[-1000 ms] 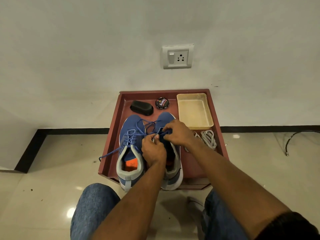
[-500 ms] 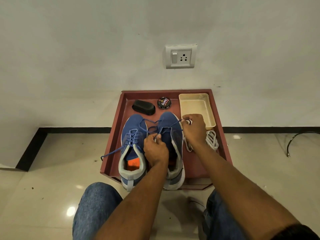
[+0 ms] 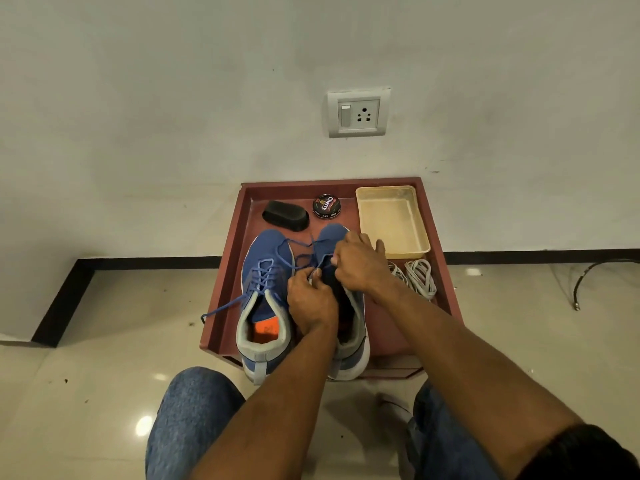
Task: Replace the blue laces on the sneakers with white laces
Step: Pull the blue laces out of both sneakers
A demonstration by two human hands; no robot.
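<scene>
Blue lace (image 3: pixel 277 268): centre frame, limp and thin; I'd pinch it close to an eyelet.
Right sneaker (image 3: pixel 343 327): under both hands.
Left hand (image 3: pixel 311 303): I see it pinching lace.
Right hand (image 3: pixel 360 268): curled on lace.
White laces (image 3: pixel 420 278): bundled, right of the tray (image 3: pixel 225 296).

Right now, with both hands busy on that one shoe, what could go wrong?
1. The blue lace trails across to the left sneaker; a hard pull by the right hand could snag there or drag that shoe.
2. The left sneaker's lace end hangs over the red tray rim and might catch.
3. The white laces lie loosely coiled near the right forearm, which could nudge or tangle them.
</scene>
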